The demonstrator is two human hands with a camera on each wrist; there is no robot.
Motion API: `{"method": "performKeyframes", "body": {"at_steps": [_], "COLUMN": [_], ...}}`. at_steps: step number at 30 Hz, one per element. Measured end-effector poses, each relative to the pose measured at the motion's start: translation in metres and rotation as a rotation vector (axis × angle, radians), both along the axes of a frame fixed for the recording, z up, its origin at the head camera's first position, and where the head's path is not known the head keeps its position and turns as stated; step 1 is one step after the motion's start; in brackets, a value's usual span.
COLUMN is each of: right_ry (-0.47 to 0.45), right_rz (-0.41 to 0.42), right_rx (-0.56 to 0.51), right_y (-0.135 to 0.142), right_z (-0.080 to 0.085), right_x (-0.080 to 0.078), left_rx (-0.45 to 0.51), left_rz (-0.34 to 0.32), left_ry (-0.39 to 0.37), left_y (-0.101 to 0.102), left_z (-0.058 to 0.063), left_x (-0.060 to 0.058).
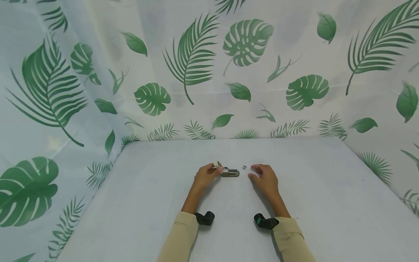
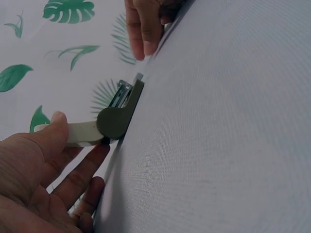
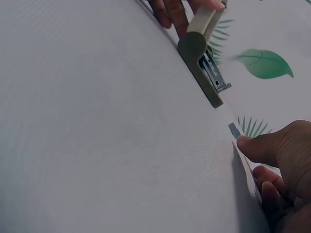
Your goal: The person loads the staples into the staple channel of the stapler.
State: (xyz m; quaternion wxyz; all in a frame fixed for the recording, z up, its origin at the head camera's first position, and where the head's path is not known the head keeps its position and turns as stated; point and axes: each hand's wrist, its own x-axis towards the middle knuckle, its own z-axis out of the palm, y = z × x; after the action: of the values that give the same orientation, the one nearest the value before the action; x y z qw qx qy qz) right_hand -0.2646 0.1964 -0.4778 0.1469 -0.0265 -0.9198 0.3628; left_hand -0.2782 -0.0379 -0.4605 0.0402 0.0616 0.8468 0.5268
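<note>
A small stapler (image 1: 230, 172) with an olive-green base lies on the white table, its cream top lever swung up and back so the metal staple channel (image 3: 214, 73) is exposed. My left hand (image 1: 205, 175) pinches the raised lever (image 2: 82, 132) between thumb and fingers. A short grey strip of staples (image 1: 244, 167) rests on the table just right of the stapler's front end. Beside that strip is my right hand (image 1: 266, 179), thumb and forefinger spread apart. In the right wrist view the thumb overlaps the strip's near end (image 3: 234, 130), but the head view shows a small gap.
The white table (image 1: 131, 203) extends to both sides and toward the person. Behind it hangs a leaf-printed cloth (image 1: 203, 109), with more cloth at the left and right. Black wrist cameras (image 1: 205, 218) sit on both forearms.
</note>
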Motion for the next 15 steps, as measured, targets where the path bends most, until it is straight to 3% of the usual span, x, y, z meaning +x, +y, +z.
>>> {"method": "performKeyframes", "body": {"at_steps": [9,15], "right_ry": [-0.015,-0.023], "right_rz": [-0.011,-0.048], "right_rx": [0.049,0.088], "right_y": [-0.006,-0.011], "right_z": [-0.007,-0.008], "right_x": [-0.017,-0.027], "left_rx": [0.04,0.096], "left_rz": [-0.009,0.016], "left_ry": [-0.016,-0.051], "left_y": [0.001,0.001], "left_z": [-0.008,-0.007], "left_x": [-0.002,-0.002]}}
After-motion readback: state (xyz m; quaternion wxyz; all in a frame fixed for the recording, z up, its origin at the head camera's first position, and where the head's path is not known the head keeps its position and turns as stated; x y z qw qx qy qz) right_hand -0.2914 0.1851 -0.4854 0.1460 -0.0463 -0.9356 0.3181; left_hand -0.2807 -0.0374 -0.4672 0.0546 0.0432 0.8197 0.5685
